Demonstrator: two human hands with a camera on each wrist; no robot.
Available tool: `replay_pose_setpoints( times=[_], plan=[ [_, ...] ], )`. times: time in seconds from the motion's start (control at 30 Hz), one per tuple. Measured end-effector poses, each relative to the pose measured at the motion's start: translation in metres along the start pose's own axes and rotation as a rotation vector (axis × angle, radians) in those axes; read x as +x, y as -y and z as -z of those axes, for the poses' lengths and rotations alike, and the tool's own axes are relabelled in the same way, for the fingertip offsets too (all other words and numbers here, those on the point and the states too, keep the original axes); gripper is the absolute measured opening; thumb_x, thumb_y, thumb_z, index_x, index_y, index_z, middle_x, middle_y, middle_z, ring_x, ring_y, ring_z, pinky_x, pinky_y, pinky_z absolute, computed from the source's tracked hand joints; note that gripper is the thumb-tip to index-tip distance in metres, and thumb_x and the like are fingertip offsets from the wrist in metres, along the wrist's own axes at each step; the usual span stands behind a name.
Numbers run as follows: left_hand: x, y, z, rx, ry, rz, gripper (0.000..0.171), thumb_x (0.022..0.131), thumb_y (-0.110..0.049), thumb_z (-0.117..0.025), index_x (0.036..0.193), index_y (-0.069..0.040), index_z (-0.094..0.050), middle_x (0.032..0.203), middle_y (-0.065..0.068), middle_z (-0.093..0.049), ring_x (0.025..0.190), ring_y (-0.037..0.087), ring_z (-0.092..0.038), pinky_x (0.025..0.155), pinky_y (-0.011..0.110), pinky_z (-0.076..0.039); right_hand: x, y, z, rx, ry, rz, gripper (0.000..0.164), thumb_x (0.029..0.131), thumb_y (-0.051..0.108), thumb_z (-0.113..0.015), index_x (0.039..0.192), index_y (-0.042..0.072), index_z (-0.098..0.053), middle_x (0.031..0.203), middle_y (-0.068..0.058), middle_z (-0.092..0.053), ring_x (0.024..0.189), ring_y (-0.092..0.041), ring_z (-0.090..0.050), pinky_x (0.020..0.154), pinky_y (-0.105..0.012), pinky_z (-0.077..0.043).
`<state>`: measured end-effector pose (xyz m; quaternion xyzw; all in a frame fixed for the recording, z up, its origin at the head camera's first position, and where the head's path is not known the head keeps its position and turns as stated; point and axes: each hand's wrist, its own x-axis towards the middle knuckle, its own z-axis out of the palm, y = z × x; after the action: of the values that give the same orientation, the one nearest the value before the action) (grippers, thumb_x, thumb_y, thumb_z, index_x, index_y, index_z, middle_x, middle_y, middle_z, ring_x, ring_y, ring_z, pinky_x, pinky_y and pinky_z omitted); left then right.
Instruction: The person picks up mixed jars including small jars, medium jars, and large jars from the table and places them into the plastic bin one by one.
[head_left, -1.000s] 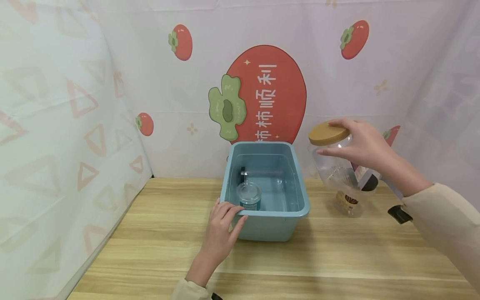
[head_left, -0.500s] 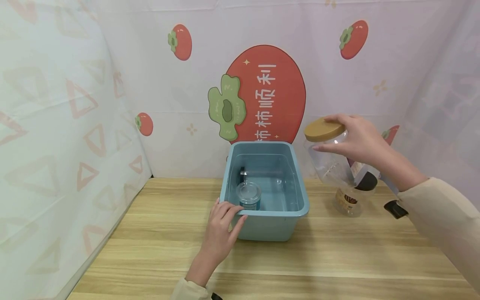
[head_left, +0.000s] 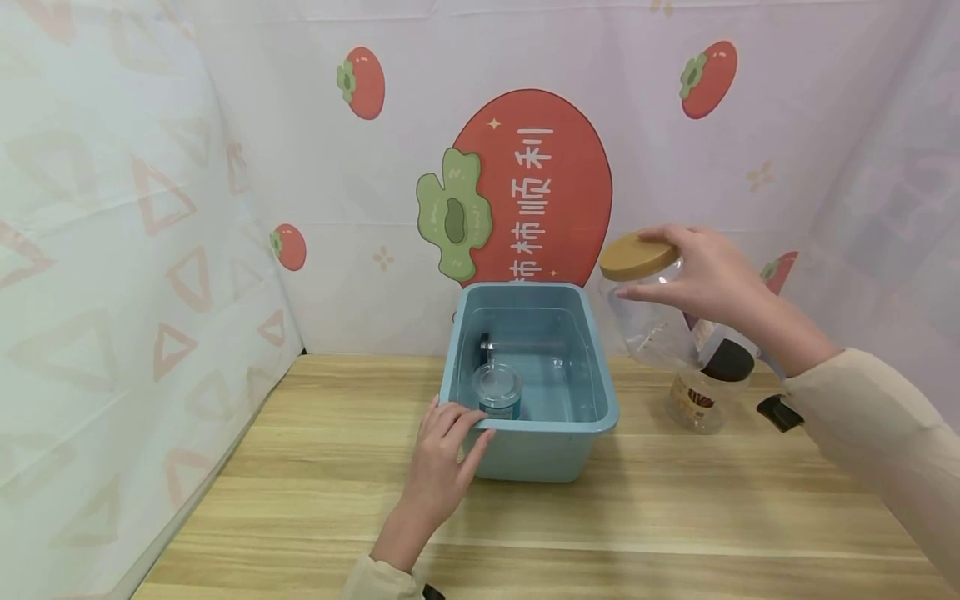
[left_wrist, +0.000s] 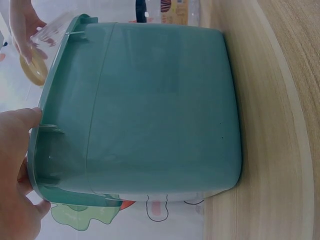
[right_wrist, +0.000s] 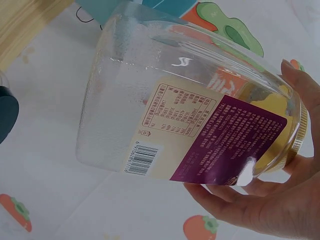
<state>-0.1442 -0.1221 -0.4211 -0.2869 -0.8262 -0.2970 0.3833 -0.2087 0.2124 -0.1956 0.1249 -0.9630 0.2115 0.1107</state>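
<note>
My left hand [head_left: 437,471] holds the near left corner rim of a blue plastic bin [head_left: 532,457], fingers over the edge. Up at the right, my right hand [head_left: 716,279] grips a large clear plastic jar [head_left: 648,325] near its yellow lid [head_left: 637,257]. The jar hangs tilted above the table, just right of the bin. In the right wrist view it carries a cream and purple label [right_wrist: 215,135], and no contents are visible. Inside the bin stands a small clear tub [head_left: 498,387] with a blue label. Behind it lies a clear container [head_left: 525,346] with a dark cap.
A smaller clear jar [head_left: 697,406] with a black lid stands on the wooden table [head_left: 345,483], right of the bin and below the held jar. A patterned cloth [head_left: 360,175] hangs behind the table, and another [head_left: 120,333] runs along the left.
The right hand has moved left and slightly up with the large jar, bringing it closer to the bin. The left hand and the bin have stayed in place.
</note>
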Motion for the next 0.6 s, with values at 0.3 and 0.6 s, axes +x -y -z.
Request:
replay_pose_setpoints(
  times=[0.3, 0.6],
  plan=[
    [0.000, 0.000, 0.001, 0.004, 0.011, 0.012, 0.019, 0.090, -0.012, -0.084, 0.106, -0.007, -0.074, 0.099, 0.004, -0.066, 0.101, 0.023, -0.063, 0.111, 0.068, -0.045, 0.005, 0.007, -0.002, 0.007, 0.004, 0.016, 0.091, 0.086, 0.052, -0.086, 0.154, 0.006, -0.048, 0.141, -0.028, -0.052, 0.126, -0.046, -0.047, 0.094, -0.062, -0.047],
    [0.001, -0.001, 0.001, 0.004, 0.008, 0.008, 0.021, 0.088, -0.009, -0.085, 0.106, -0.006, -0.074, 0.098, 0.004, -0.066, 0.100, 0.023, -0.064, 0.110, 0.069, -0.045, 0.010, 0.015, -0.005, 0.032, 0.023, 0.014, 0.091, 0.086, 0.051, -0.086, 0.155, 0.006, -0.047, 0.141, -0.027, -0.052, 0.126, -0.046, -0.046, 0.094, -0.062, -0.049]
  ],
)
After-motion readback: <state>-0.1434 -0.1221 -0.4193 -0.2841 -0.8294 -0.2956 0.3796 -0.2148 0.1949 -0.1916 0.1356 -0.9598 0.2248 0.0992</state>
